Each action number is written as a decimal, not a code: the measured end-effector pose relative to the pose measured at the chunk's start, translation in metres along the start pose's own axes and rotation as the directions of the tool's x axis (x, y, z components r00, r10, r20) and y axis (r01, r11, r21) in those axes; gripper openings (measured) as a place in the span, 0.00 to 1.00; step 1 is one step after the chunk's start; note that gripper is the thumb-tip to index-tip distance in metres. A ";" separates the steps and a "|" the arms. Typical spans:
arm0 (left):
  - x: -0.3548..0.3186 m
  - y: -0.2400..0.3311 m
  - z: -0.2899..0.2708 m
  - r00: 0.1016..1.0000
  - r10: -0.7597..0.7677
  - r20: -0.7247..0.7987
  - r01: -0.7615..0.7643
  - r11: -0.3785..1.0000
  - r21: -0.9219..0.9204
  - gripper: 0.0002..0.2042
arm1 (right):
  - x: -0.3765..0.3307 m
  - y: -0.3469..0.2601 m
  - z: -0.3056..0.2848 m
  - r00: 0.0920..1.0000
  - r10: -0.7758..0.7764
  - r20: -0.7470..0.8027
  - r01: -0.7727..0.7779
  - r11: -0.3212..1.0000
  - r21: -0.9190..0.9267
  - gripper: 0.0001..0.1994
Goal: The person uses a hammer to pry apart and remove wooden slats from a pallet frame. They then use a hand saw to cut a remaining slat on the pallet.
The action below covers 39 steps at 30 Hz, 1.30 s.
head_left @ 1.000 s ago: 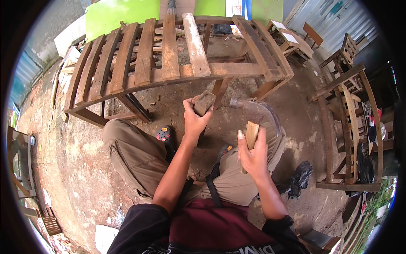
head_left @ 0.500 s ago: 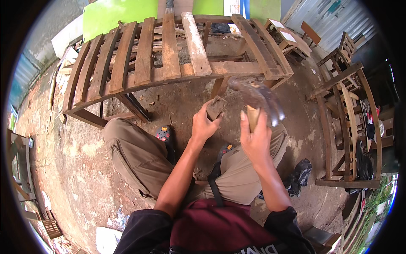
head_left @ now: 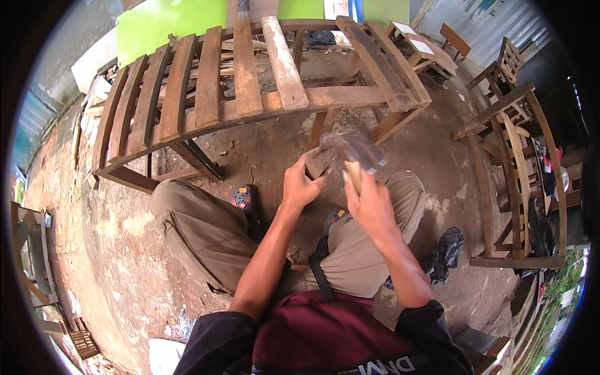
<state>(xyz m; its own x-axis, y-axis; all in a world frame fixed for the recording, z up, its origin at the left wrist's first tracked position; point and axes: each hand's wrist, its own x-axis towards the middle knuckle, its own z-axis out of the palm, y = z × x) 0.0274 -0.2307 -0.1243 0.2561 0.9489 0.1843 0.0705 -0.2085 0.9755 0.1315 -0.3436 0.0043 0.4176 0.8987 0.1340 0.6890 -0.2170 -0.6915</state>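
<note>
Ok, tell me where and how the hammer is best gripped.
Probably by its wooden handle, coming from the near right side, as the right hand does: the handle is slim and slants back that way, while the blurred metal head sits at its far end, close to the brown block.

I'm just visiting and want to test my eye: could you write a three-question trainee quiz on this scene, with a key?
1. Which hand holds the claw hammer?
2. True or false: the left hand is empty.
3. Pick one: which colour is blotched over one slat of the slatted wooden bench? (a) blue (b) white (c) red

Key:
1. The right hand.
2. False; the left hand grips a wooden block.
3. b
</note>
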 end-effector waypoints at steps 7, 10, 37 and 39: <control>0.017 -0.031 -0.022 0.998 0.012 -0.065 -0.016 0.998 -0.057 0.22 | -0.011 0.011 0.002 0.994 -0.039 -0.107 0.056 0.985 0.161 0.17; 0.016 -0.039 -0.029 1.000 0.007 0.023 -0.003 0.987 -0.158 0.27 | -0.016 0.002 0.002 0.993 0.034 -0.117 -0.003 0.966 0.259 0.16; 0.003 -0.069 -0.016 0.972 0.155 0.178 -0.072 0.912 -0.403 0.44 | -0.034 -0.005 0.002 0.995 -0.082 -0.052 0.097 0.860 0.501 0.23; 0.005 -0.068 -0.020 0.973 0.143 0.183 -0.056 0.911 -0.409 0.43 | -0.028 -0.016 -0.002 0.970 -0.206 -0.129 0.242 0.872 0.425 0.23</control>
<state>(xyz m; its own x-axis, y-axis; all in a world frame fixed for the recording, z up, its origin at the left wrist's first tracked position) 0.0043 -0.2064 -0.1871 0.4356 0.8500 0.2963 -0.3447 -0.1466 0.9272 0.1100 -0.3657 0.0133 0.3399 0.8672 0.3639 0.4501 0.1898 -0.8726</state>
